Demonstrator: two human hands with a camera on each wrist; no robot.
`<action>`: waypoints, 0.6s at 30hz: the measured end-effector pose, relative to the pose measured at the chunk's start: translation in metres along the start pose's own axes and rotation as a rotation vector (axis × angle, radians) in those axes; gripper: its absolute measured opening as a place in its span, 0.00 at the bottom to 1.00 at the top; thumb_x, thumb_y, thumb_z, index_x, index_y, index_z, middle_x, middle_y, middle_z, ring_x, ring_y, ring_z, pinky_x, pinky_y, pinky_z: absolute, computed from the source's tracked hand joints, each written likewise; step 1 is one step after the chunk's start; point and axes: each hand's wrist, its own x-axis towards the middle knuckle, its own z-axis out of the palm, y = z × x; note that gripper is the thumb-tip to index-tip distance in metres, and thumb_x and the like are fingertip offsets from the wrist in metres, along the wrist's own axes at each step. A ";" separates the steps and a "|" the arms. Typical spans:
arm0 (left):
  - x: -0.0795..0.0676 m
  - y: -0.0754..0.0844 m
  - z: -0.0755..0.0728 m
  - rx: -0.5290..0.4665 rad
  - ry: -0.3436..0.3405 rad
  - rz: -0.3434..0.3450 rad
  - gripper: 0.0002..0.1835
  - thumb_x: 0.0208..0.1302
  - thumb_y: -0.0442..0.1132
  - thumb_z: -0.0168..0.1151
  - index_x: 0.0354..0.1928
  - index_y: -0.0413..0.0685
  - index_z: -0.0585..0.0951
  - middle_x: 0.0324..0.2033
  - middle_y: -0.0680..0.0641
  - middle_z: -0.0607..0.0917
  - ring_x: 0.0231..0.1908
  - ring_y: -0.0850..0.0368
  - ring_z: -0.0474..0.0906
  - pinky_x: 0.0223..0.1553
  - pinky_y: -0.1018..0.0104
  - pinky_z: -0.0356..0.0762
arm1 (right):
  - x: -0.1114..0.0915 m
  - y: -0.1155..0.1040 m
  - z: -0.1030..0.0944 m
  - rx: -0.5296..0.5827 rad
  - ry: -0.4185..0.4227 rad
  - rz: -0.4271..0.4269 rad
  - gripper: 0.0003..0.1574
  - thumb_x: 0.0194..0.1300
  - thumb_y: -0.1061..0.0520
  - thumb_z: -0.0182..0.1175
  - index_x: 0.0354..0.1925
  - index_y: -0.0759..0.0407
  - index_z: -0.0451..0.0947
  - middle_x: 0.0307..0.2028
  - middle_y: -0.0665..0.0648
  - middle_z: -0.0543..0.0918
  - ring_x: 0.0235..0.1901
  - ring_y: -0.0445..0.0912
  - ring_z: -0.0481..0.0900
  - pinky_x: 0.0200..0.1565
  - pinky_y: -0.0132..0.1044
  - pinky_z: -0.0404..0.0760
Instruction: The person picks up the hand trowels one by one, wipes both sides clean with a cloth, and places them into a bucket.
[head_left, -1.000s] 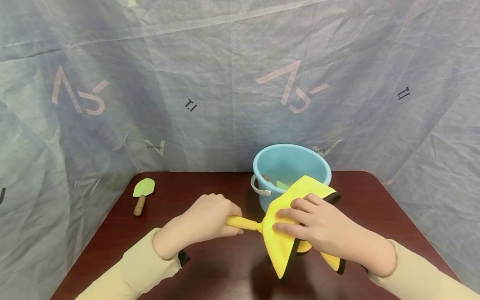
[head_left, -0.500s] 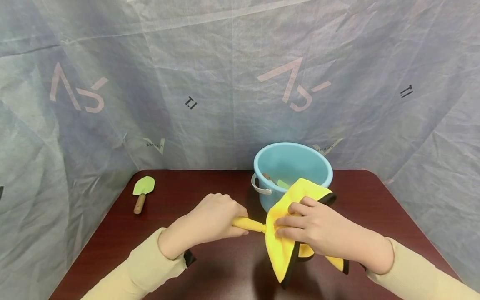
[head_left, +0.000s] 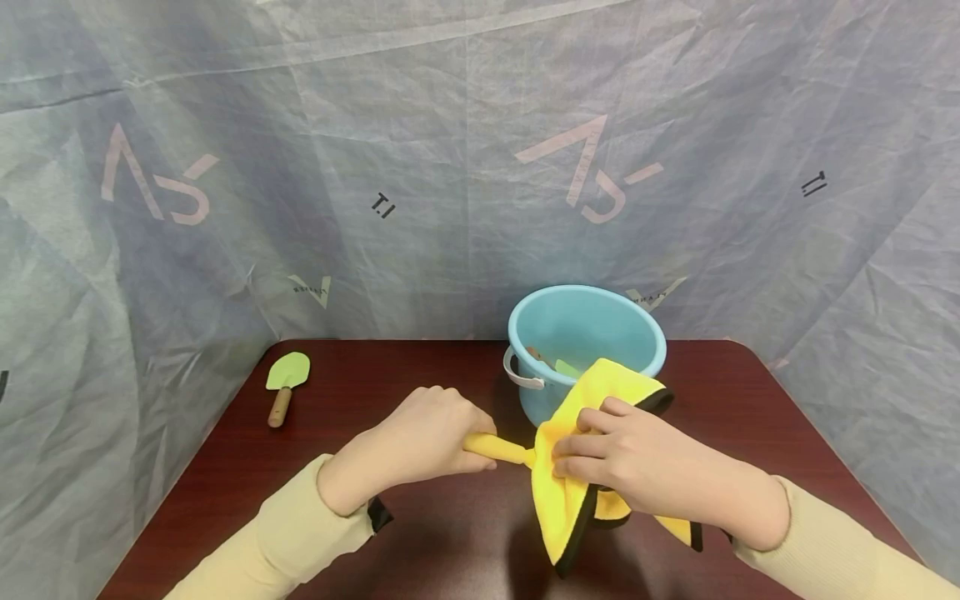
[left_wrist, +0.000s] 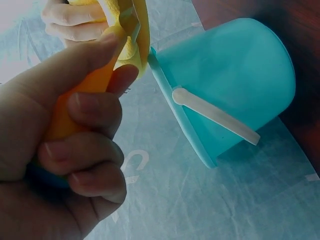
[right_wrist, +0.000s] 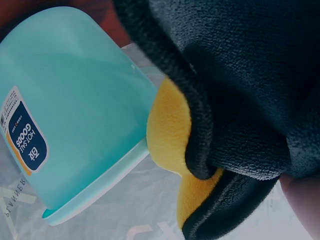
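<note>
while left hand (head_left: 420,437) grips yellow handle (head_left: 493,448); right hand (head_left: 630,457) holds yellow cloth (head_left: 558,500)

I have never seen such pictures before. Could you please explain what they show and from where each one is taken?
These are a person's two bare hands, not a machine. The wide view comes from a camera on the head, the others from cameras on each wrist. A green, wooden-handled trowel lies on the dark red table, left of a blue bucket. The left hand grips a yellow-handled tool; the right hand holds a black-edged yellow cloth over its mostly hidden far end.
</note>
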 end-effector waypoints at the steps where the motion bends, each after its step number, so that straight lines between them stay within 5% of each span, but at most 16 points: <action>1: 0.000 0.000 0.000 -0.001 -0.001 -0.001 0.12 0.47 0.49 0.72 0.18 0.60 0.76 0.12 0.63 0.65 0.15 0.65 0.61 0.16 0.71 0.59 | 0.000 0.000 0.000 0.000 0.000 0.000 0.23 0.45 0.65 0.66 0.42 0.47 0.81 0.40 0.42 0.82 0.33 0.41 0.69 0.35 0.30 0.56; 18: -0.002 -0.007 0.003 -0.016 0.001 0.001 0.12 0.47 0.49 0.72 0.18 0.62 0.76 0.11 0.65 0.64 0.14 0.67 0.60 0.16 0.72 0.58 | -0.004 0.001 -0.002 0.015 0.026 -0.007 0.21 0.45 0.64 0.66 0.40 0.47 0.80 0.39 0.42 0.82 0.33 0.40 0.69 0.33 0.29 0.55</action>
